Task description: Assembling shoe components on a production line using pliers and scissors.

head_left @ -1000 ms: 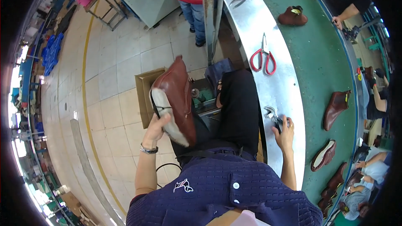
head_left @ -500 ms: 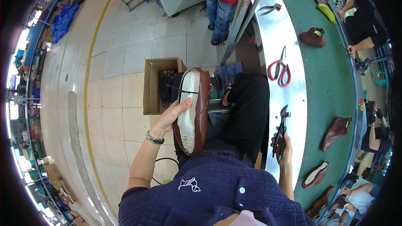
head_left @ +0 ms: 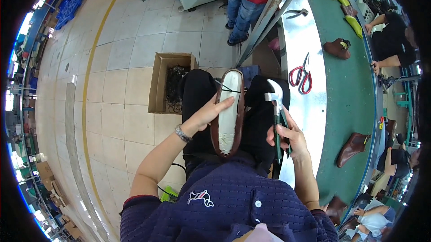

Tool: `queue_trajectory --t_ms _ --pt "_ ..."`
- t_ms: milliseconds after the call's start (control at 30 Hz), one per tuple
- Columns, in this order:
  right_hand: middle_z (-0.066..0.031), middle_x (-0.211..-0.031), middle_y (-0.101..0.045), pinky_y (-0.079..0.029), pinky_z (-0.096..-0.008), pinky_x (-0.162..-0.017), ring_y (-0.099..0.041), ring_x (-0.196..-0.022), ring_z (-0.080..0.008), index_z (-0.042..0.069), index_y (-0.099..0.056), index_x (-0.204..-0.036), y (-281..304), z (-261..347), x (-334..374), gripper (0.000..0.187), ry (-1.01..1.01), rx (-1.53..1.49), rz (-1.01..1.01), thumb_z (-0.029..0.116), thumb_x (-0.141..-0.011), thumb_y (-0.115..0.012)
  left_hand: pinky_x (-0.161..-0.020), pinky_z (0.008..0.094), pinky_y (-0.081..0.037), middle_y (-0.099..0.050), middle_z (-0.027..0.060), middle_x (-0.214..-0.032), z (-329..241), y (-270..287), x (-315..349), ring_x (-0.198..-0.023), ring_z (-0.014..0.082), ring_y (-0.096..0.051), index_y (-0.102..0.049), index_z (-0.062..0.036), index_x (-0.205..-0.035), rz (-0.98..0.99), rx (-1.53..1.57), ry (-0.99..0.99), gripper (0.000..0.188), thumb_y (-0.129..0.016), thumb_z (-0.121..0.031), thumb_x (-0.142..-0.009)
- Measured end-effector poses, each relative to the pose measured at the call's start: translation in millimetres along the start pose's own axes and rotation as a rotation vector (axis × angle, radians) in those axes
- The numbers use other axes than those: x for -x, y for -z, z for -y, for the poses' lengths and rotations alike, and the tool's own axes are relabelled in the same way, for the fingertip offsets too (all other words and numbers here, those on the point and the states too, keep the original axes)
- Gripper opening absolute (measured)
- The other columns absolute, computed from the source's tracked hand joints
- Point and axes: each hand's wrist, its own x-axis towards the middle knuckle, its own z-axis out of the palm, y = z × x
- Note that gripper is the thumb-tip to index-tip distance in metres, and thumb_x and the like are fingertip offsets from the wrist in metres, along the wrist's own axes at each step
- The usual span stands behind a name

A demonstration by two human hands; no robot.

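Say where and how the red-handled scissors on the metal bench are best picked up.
Probably by the red loops of the scissors, coming from the person's side: they lie on the metal bench with loops toward the person and blades pointing away. The right hand is the nearer one, but it holds pincers.

The pincers (head_left: 277, 100) have moved nearer the shoe (head_left: 228, 120).

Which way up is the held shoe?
Sole up: the shoe shows its pale underside to the camera, left hand holding it.
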Motion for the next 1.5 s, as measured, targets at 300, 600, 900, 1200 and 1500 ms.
queue_trajectory --t_ms 300,600,900,1200,1500 --pt "-0.0131 -0.115 -0.064 -0.048 -0.0313 -0.087 -0.063 -0.102 -0.0190 0.015 -0.009 -0.154 -33.9 18.4 -48.3 0.069 -0.211 0.245 0.167 0.012 -0.098 -0.049 -0.112 0.0318 -0.024 -0.037 0.0146 -0.147 5.3 7.5 -6.3 -0.135 0.0212 -0.035 -0.025 -0.0024 -0.149 -0.095 0.122 -0.226 0.067 -0.052 -0.032 -0.096" --pt "-0.0136 -0.109 -0.063 -0.052 -0.0388 -0.087 -0.064 -0.101 -0.0239 0.015 -0.010 -0.153 -38.9 39.7 -83.9 0.065 -0.464 0.319 0.122 0.012 -0.100 -0.047 -0.097 0.0284 -0.039 -0.059 0.0117 -0.121 -10.3 3.2 -56.3 -0.110 0.0169 -0.054 -0.051 -0.0004 -0.132 -0.309 -0.015 -0.410 0.041 -0.050 -0.021 -0.096" --pt "-0.0060 -0.079 -0.057 -0.052 -0.0286 -0.060 -0.058 -0.064 -0.0125 0.006 -0.021 -0.149 -37.0 17.0 -81.6 0.057 -0.154 0.632 0.089 0.011 -0.100 -0.048 -0.092 0.0253 -0.042 -0.062 0.0083 -0.116 -3.6 5.0 -58.8 -0.105 0.0131 -0.057 -0.058 0.0009 -0.125 -0.319 0.017 -0.489 0.033 -0.051 -0.014 -0.097" --pt "-0.0071 -0.076 -0.060 -0.052 -0.0292 -0.059 -0.060 -0.063 -0.0135 0.007 -0.021 -0.150 -32.4 -2.1 -73.2 0.058 0.019 0.824 0.062 0.006 -0.098 -0.048 -0.089 0.0257 -0.044 -0.065 0.0093 -0.111 -5.2 4.7 -53.5 -0.099 0.0141 -0.060 -0.061 -0.0021 -0.124 -0.357 -0.062 -0.530 0.032 -0.054 -0.012 -0.094" --pt "-0.0097 -0.073 -0.064 -0.054 -0.0336 -0.065 -0.065 -0.064 -0.0185 0.010 -0.024 -0.148 -31.9 42.5 -77.2 0.055 -0.122 1.174 0.202 0.007 -0.098 -0.047 -0.084 0.0212 -0.045 -0.068 0.0053 -0.106 -19.2 7.7 -49.6 -0.092 0.0076 -0.059 -0.064 -0.0010 -0.121 -0.347 0.157 -0.307 0.033 -0.062 -0.019 -0.093"
